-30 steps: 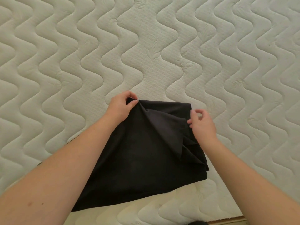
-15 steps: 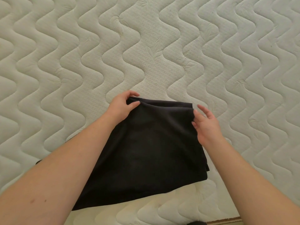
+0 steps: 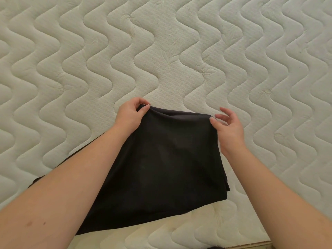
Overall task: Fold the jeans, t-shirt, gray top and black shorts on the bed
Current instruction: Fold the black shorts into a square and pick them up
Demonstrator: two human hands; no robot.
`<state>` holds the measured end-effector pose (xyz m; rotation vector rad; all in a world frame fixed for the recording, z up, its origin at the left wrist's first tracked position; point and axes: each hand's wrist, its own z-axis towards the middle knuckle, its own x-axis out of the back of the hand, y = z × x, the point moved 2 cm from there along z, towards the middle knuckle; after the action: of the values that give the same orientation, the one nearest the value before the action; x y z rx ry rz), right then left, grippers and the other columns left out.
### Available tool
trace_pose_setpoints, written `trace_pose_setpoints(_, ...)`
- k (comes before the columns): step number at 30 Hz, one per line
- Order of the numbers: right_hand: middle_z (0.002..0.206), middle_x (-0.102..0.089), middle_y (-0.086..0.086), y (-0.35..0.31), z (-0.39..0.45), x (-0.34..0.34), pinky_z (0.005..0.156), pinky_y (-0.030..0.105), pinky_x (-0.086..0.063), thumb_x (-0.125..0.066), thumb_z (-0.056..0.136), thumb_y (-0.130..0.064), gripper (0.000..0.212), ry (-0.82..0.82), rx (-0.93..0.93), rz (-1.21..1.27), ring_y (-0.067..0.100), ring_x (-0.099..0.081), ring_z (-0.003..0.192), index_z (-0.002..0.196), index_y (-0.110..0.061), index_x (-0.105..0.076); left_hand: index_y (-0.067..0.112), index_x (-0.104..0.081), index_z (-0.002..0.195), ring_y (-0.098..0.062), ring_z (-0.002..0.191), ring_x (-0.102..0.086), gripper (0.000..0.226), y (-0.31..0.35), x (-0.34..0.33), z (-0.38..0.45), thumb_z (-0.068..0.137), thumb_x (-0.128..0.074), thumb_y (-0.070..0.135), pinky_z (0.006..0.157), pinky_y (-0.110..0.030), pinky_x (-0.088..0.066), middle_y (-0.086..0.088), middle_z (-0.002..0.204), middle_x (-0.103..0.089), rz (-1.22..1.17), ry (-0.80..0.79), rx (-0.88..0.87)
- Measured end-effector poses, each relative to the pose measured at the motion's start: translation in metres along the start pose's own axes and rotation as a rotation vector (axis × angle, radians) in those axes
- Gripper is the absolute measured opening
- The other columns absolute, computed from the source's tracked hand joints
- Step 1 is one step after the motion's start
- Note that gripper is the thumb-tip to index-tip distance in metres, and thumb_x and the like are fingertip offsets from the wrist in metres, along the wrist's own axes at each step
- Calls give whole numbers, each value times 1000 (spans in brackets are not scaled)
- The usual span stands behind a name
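Note:
A black garment (image 3: 161, 162), folded over into a rough rectangle, lies on the white quilted mattress (image 3: 161, 51) near its front edge. My left hand (image 3: 132, 115) pinches the garment's far left corner between thumb and fingers. My right hand (image 3: 227, 125) is at the far right corner, thumb tip against the cloth edge and the other fingers spread loosely above it. Both forearms cover parts of the garment's sides. No jeans, t-shirt or gray top are in view.
The mattress with its wavy stitching fills the view around the garment. A strip of wooden bed frame (image 3: 251, 246) shows at the bottom right, below the mattress edge.
The raised fold on the right side has been laid flat. My right hand moved from the right edge up to the far right corner. My left hand kept its pinch on the left corner.

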<state>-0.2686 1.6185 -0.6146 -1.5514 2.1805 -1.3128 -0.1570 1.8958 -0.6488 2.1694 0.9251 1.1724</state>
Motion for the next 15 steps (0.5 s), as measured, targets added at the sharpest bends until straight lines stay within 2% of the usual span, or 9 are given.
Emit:
trace_pose_setpoints(3,102,-66,-11,5,3,8,94,26,-51,-69,90,-14,31,86,18,20,3,-62,97,112,-34,-62,41,-63,91,2,96,-60,9,2,0,-1,94,-65,32,82,-18,-45,23,95,-65,-11,14,-5)
trace_pose_setpoints(6,110,-64,-13,10,3,3,103,36,-48,-68,92,-17,31,43,48,-140,2,-59,104,118,-30,-61,38,-63,99,0,97,-59,9,5,2,-2,91,-68,37,78,-14,-42,20,97,-65,-15,14,3)
trace_pose_setpoints(8,126,-57,-12,6,6,-1,108,41,-43,-70,90,-29,40,-6,171,-362,9,-52,119,127,-33,-55,35,-61,108,2,94,-57,30,5,5,-3,83,-75,44,74,-12,-38,18,97,-63,8,-3,-4)
trace_pose_setpoints(11,142,-45,-7,-6,11,-11,116,43,-25,-73,82,-47,65,-128,489,-767,18,-35,134,139,-33,-46,32,-58,117,-4,94,-54,54,7,12,-3,72,-84,46,81,-19,-40,13,100,-58,140,-79,-11)
trace_pose_setpoints(13,144,-44,-6,-10,11,-23,114,41,-16,-74,79,-50,75,-240,655,-992,21,-31,136,143,-33,-41,28,-59,116,-9,97,-55,53,6,15,-3,72,-86,41,84,-25,-43,10,104,-58,254,-144,7)
trace_pose_setpoints(15,134,-52,-5,-11,16,-33,112,40,-16,-74,79,-48,73,-320,704,-1154,23,-37,131,142,-32,-41,23,-63,100,-11,89,-58,32,5,19,-3,77,-82,36,77,-25,-45,9,94,-62,332,-156,-2)
